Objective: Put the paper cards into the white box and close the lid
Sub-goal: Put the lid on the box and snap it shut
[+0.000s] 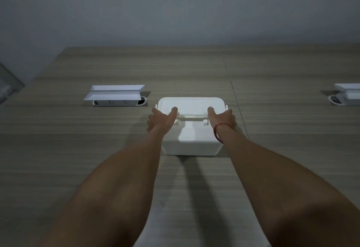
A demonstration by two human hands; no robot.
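Wood-grain table (272,94); white box (191,143) on it.

You have no readable text, label, brand, number or sign anywhere in this view. The white box (191,129) under your hands is plain on its lid (191,105) and front wall. The open socket hatch (115,97) set in the table (78,149) shows only outlet holes, and the one at the right edge (346,95) is too dim to read.
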